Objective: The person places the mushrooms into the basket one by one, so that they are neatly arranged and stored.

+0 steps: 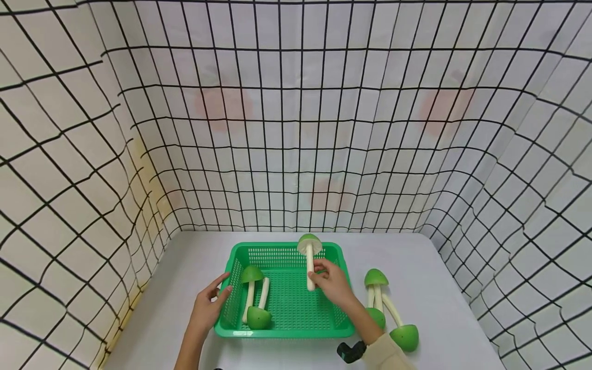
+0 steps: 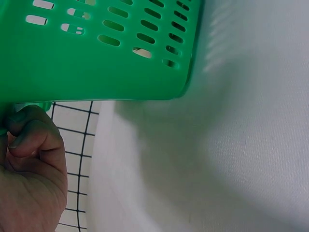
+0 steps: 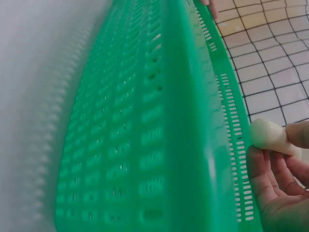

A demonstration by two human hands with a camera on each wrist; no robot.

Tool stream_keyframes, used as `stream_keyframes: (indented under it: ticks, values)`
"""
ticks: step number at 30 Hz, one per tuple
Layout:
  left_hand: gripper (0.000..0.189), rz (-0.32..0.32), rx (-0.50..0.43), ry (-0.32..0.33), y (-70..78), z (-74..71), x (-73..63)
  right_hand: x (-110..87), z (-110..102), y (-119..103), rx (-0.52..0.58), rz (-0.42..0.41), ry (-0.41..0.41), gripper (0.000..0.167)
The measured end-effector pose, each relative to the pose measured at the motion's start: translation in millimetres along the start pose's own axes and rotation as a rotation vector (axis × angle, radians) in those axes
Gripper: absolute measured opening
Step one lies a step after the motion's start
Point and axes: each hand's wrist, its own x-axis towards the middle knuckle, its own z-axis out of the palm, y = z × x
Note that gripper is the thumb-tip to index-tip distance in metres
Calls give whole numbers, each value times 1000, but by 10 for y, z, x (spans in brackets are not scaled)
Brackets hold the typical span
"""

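My right hand (image 1: 334, 283) pinches the white stem of a toy mushroom (image 1: 310, 264), holding it upright with its green cap on top over the right half of a green plastic basket (image 1: 284, 334). In the right wrist view, the rounded stem end (image 3: 266, 134) shows between thumb and fingers. At the basket's left rim, my left hand (image 1: 206, 308) grips the edge, thumb and index finger over it. Its curled fingers (image 2: 36, 140) show beside the basket wall in the left wrist view. Inside, on the left, lie two mushrooms, one cap up (image 1: 252, 274), the other cap down (image 1: 259, 317).
Several more green-capped mushrooms (image 1: 404, 337) lie in a loose group on the white table (image 1: 444, 288), right of the basket. Black grid netting (image 1: 296, 149) over pale cloth stands around the back and both sides. A black wrist strap (image 1: 351, 352) sits by the right sleeve.
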Motion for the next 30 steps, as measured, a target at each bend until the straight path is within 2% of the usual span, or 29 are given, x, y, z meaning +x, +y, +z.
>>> stream_keyframes:
  ticks: [6, 16, 30]
  values:
    - [48, 8, -25, 0, 15, 9, 7, 39, 117, 20, -37, -4, -41, 36]
    - [48, -2, -4, -2, 36, 5, -7, 67, 358, 27, -39, 8, -103, 35]
    - [49, 2, -1, 15, 4, 8, -22, 79, 631, 58, -32, 40, -111, 28]
